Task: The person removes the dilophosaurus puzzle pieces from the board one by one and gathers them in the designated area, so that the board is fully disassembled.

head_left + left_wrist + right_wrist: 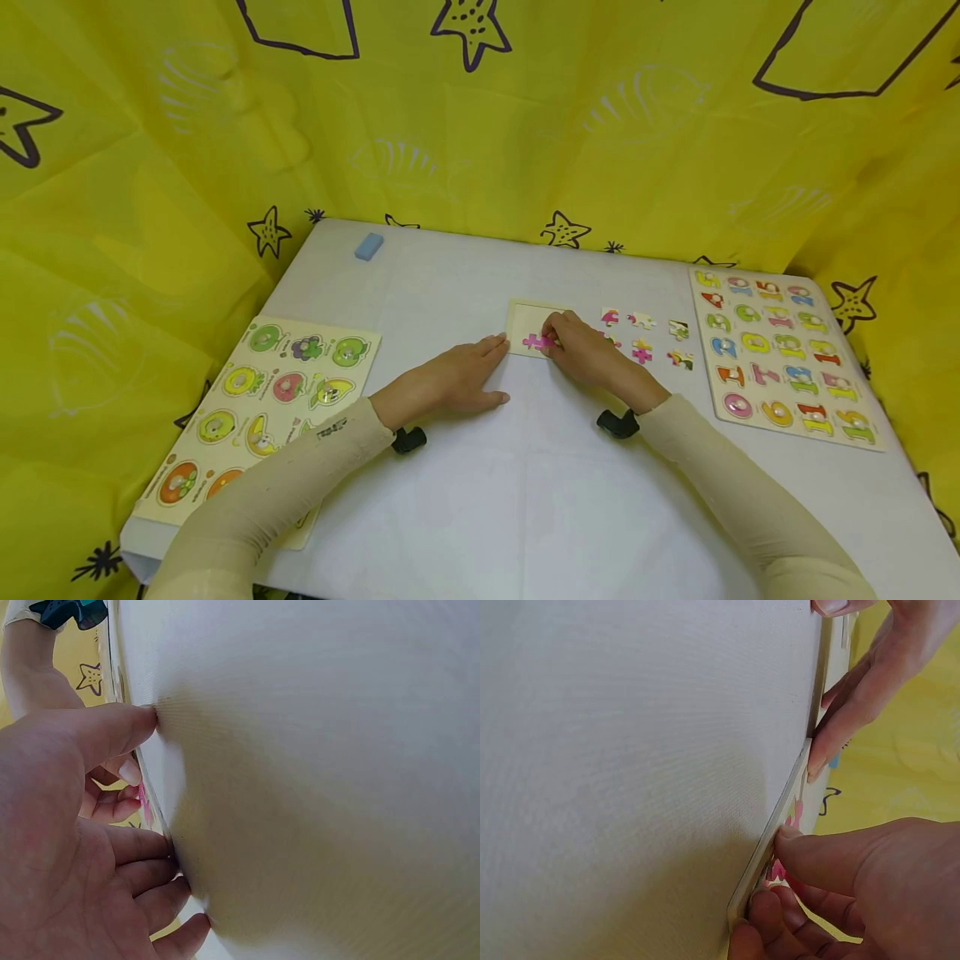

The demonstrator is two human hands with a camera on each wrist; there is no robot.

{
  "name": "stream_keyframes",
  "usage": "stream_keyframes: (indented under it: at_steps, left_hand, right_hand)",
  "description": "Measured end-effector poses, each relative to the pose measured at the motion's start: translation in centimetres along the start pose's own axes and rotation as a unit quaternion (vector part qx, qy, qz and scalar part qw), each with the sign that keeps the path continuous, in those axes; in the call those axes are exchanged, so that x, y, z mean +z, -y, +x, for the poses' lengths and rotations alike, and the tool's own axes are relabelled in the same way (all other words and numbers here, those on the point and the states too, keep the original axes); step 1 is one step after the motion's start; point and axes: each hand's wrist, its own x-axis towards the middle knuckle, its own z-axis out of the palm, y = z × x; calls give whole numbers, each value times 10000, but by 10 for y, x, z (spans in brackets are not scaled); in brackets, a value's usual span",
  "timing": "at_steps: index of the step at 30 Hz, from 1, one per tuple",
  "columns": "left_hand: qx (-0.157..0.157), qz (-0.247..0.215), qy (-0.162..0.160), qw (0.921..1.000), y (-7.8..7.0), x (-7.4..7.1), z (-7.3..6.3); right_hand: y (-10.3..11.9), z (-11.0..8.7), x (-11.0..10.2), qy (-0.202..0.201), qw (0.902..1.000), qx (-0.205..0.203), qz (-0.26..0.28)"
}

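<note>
A small wooden puzzle tray point(512, 325) lies on the table in the head view, with a pink jigsaw piece point(534, 342) in its lower part. My right hand point(585, 350) is over the tray's right side, its thumb and fingers pinching a pink jigsaw piece point(778, 870) just inside the rim. Part of that piece is hidden by the fingertips. Flat on the table, my left hand point(463, 377) touches the tray's left edge with its extended fingertips, the thumb spread apart. Several loose jigsaw pieces point(642, 352) lie to the right of the tray.
At the left, a fruit puzzle board point(300, 387) lies partly under the left sleeve. A number puzzle board point(750, 379) occupies the right side. Near the back left edge is a blue block point(369, 247). Yellow patterned curtain point(480, 142) surrounds the white table point(517, 492).
</note>
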Motion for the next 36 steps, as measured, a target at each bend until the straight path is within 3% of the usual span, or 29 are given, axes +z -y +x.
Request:
stream_keyframes:
  at_steps: [19,27,36]
  left_hand:
    - [1,-16,3,10000,0,0,1]
    - [5,-46,8,10000,-1,-1,-1]
    - [-38,-44,53,10000,-2,-2,-1]
  right_hand:
    - [-5,2,1,-125,9991,-177,371]
    - [-7,0,2,-374,9971,-444,494]
    - [-12,-2,-4,-402,9948,-333,869]
